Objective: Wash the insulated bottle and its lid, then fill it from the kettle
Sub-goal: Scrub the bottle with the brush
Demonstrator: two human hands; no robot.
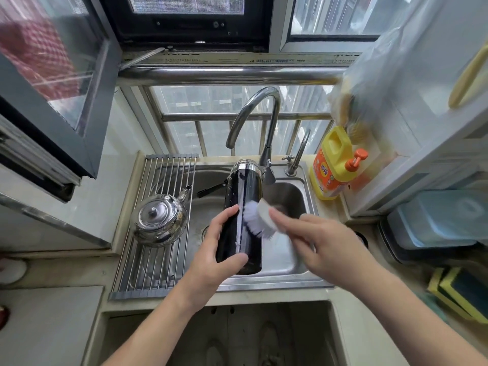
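Black bottle (244, 207) w/ brush (260, 219); no legible label.

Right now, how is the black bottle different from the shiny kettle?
The bottle is tall, slim and black; the kettle is round, squat and silver. The bottle is held over the sink by the left hand and scrubbed with a brush; the kettle sits untouched on the rack.

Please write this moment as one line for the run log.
step: scrubbing bottle outside | left hand: holds bottle over sink | right hand: brush bristles on bottle | kettle: on rack | filling: not yet
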